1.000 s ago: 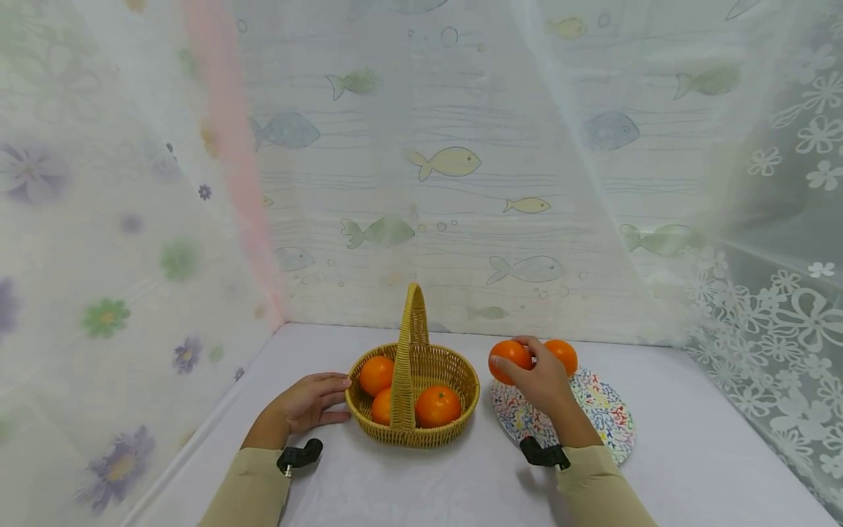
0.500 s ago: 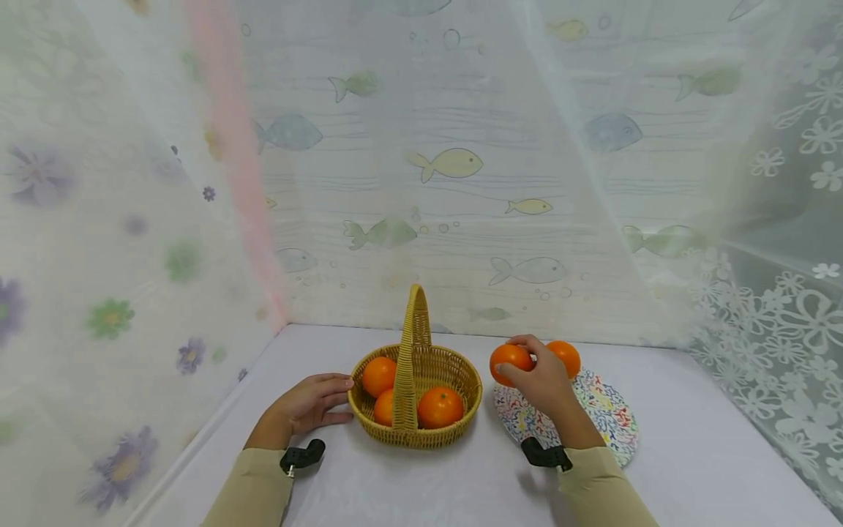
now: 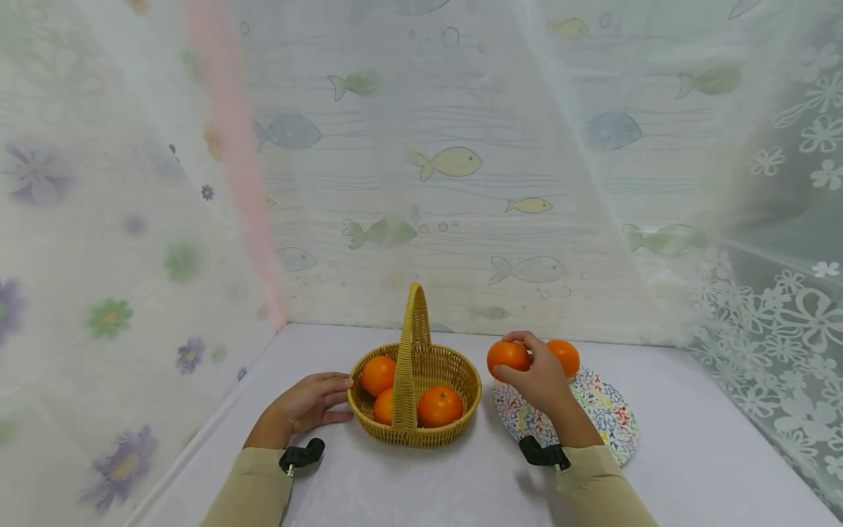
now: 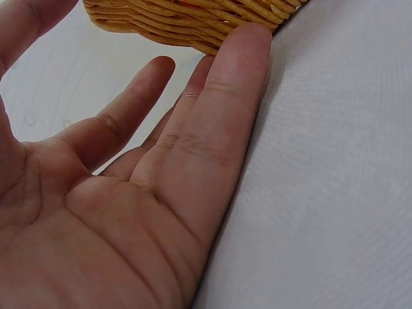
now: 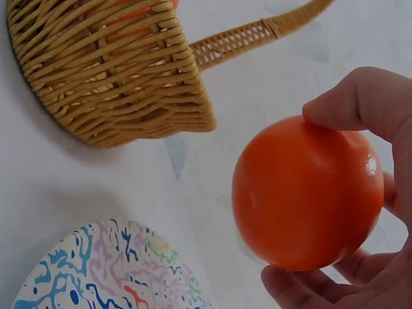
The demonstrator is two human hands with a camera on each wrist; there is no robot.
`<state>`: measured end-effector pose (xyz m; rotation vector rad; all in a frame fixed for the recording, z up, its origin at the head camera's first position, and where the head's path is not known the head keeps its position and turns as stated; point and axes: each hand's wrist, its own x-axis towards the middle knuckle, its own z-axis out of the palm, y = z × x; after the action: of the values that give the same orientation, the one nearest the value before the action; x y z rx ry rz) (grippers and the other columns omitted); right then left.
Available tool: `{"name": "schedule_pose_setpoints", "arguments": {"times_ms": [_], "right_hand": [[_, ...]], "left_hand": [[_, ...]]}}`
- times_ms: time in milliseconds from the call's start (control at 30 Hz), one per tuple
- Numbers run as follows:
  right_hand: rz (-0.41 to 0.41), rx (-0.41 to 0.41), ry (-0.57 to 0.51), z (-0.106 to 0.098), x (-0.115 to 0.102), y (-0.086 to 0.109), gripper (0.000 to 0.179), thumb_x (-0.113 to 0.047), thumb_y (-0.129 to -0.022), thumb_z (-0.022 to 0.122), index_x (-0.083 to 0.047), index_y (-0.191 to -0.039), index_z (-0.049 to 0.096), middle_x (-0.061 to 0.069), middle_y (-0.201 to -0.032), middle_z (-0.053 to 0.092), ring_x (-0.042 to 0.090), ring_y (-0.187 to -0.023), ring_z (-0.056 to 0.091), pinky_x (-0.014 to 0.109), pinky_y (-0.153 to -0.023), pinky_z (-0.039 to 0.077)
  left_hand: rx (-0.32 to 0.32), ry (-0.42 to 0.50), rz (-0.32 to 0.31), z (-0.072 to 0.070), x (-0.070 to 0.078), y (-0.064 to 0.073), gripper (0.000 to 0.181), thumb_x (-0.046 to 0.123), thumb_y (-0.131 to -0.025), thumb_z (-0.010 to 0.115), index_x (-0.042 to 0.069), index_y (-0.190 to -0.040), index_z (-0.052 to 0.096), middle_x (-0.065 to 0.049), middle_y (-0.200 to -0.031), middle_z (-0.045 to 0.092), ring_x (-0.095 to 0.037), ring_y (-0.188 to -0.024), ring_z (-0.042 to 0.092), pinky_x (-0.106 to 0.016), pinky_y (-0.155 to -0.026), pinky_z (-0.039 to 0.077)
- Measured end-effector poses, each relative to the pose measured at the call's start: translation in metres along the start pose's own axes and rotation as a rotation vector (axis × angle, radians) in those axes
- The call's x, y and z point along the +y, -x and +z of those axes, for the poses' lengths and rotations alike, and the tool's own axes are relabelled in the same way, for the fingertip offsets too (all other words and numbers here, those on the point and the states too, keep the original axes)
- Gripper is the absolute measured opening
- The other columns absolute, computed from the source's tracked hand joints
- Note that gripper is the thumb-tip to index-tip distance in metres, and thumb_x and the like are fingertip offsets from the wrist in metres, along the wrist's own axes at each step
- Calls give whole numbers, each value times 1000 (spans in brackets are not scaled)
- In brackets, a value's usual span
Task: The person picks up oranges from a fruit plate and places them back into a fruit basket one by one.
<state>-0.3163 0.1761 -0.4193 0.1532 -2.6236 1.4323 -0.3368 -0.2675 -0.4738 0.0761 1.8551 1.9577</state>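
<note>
My right hand (image 3: 548,382) grips a smooth orange (image 3: 506,361) between thumb and fingers, raised above the left edge of the patterned plate (image 3: 611,417). In the right wrist view the held orange (image 5: 302,193) shows whole, thumb on one side and fingertips on the other. My left hand (image 3: 309,404) touches the left side of a yellow wicker basket (image 3: 421,438) with loosely extended fingers. In the left wrist view, fingertips meet the basket's woven wall (image 4: 193,29). Three oranges lie inside the basket, one (image 3: 440,407) right of the handle and two on the left, partly hidden behind it.
Another orange (image 3: 564,358) sits at the plate's far side, just beyond my right hand. The basket's tall arched handle (image 3: 413,322) stands upright. A white cloth (image 3: 395,490) covers the table, and sheer curtains (image 3: 461,219) with fish and flower prints enclose it.
The held orange and right hand have shifted only slightly, a touch left and up over the last half second. My left hand stays against the basket.
</note>
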Motion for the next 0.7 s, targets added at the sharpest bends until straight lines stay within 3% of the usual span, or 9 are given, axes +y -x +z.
{"name": "schedule_pose_setpoints", "arguments": {"times_ms": [300,567,700], "right_hand": [[-8,-4,-5,2,-1,0,51,-28,-89,79,-28,-134,54,9,-149,53,34,-116,62,45,-92,61],[15,-15,0,0,-10,3,79,-39,-85,84,-19,-150,44,8,-154,48,34,-126,58,47,-97,60],[14,-15,1,1,-14,5,83,-40,-84,86,-17,-152,44,10,-152,50,35,-127,58,49,-99,59]], "left_hand": [[1,0,-1,1,1,1,65,32,-103,64,-6,-150,39,-8,-137,66,-19,-119,67,-48,-100,58],[9,4,-2,1,1,1,64,30,-104,63,-6,-150,39,-9,-139,65,-18,-118,68,-48,-100,58],[20,3,-6,1,1,0,64,31,-103,65,-5,-150,40,-9,-138,65,-19,-118,68,-48,-99,59]]}}
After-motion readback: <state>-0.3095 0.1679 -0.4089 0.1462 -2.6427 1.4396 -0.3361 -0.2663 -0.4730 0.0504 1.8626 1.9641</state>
